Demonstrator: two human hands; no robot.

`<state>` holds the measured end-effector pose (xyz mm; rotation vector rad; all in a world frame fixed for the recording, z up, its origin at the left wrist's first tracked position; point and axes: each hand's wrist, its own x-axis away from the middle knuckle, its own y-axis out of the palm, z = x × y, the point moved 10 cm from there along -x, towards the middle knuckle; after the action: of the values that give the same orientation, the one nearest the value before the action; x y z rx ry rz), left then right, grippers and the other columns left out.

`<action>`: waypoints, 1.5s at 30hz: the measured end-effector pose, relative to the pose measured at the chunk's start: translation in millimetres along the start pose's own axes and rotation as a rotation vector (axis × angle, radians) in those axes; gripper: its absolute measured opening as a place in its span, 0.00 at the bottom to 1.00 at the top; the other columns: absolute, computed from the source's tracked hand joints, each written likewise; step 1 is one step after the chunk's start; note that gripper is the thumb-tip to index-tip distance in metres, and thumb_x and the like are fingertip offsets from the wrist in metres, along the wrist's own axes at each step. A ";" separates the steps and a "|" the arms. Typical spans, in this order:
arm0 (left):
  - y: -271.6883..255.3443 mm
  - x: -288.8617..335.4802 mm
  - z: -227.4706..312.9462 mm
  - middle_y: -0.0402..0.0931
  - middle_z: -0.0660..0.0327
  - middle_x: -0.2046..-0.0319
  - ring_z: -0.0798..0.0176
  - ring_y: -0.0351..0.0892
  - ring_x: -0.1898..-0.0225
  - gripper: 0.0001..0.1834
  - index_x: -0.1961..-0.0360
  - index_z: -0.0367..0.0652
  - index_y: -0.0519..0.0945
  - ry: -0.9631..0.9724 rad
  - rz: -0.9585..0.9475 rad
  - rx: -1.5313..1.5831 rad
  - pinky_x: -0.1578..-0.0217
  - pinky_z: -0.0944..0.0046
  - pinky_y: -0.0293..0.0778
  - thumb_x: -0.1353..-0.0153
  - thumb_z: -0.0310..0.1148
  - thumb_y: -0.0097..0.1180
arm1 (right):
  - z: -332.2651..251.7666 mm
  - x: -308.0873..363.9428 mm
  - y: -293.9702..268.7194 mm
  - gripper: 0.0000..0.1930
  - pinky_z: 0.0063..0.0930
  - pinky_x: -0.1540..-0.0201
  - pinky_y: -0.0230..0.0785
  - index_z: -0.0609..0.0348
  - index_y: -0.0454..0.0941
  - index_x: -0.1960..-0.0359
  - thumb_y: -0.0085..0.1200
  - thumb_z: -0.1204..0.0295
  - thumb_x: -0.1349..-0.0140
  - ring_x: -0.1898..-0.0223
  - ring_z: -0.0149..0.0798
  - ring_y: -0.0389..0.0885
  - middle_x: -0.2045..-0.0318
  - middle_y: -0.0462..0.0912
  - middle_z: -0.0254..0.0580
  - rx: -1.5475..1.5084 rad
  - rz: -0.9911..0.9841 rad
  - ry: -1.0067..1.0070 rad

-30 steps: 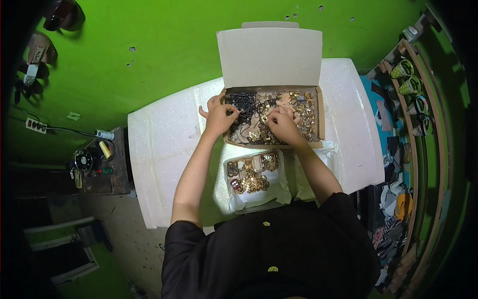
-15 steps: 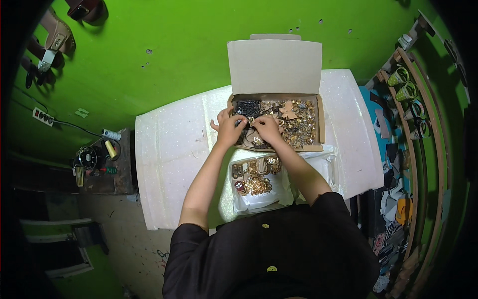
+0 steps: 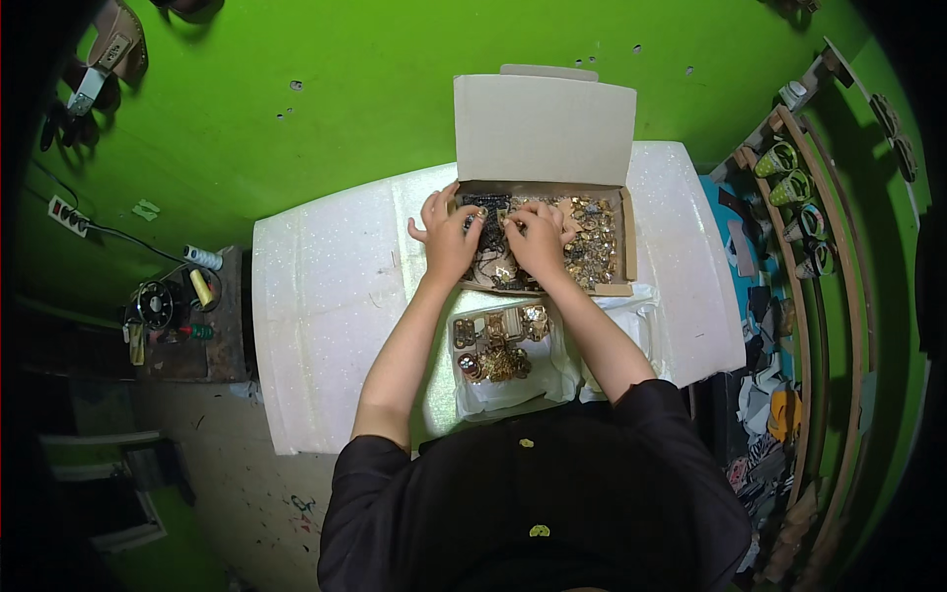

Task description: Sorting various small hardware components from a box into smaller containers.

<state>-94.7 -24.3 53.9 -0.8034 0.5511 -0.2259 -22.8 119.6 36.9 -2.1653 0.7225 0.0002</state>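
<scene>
Our hands have drawn closer; left hand [image 3: 449, 237] and right hand [image 3: 538, 237] are pinching small trinkets [image 3: 590, 237] inside the box [image 3: 628, 259], fingers curled, near its left edge.

An open, shallow brown cardboard box [image 3: 619, 259] sits at the far middle of the white table, its plain pale lid flap [image 3: 544, 130] standing upright behind it against the green wall. It is filled with small gold and dark metal pieces. Just nearer, touching the box's near edge, lies a small clear plastic tray [image 3: 496, 342] holding more gold pieces, resting on crumpled white plastic wrapping [image 3: 612, 340]. No labels, signs or screens can be made out.
</scene>
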 end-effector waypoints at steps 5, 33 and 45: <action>-28.7 19.9 -26.9 0.60 0.59 0.39 0.53 0.48 0.35 0.09 0.63 0.48 0.80 -0.167 0.083 0.164 0.41 0.37 0.31 0.44 0.37 0.57 | 6.1 33.0 -29.9 0.08 0.45 0.45 0.41 0.51 0.83 0.69 0.57 0.64 0.47 0.45 0.40 0.62 0.55 0.75 0.35 -0.041 0.059 -0.010; -64.1 234.3 3.1 0.60 0.57 0.39 0.53 0.47 0.34 0.09 0.69 0.51 0.84 -0.357 -0.174 0.146 0.43 0.36 0.28 0.48 0.42 0.62 | 44.5 205.6 -27.2 0.07 0.65 0.45 0.38 0.49 0.84 0.77 0.58 0.63 0.51 0.41 0.46 0.59 0.47 0.73 0.34 0.156 -0.177 0.100; -18.4 226.6 30.2 0.57 0.50 0.37 0.45 0.44 0.33 0.09 0.72 0.52 0.84 -0.210 -0.384 0.085 0.44 0.31 0.29 0.50 0.44 0.62 | 64.3 171.5 -57.9 0.12 0.53 0.43 0.37 0.46 0.84 0.63 0.56 0.63 0.48 0.40 0.44 0.56 0.44 0.70 0.35 0.075 0.119 0.160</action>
<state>111.7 -107.4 -1.7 -0.8339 0.1848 -0.5080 164.5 108.9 -4.6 -2.0646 0.9269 -0.1372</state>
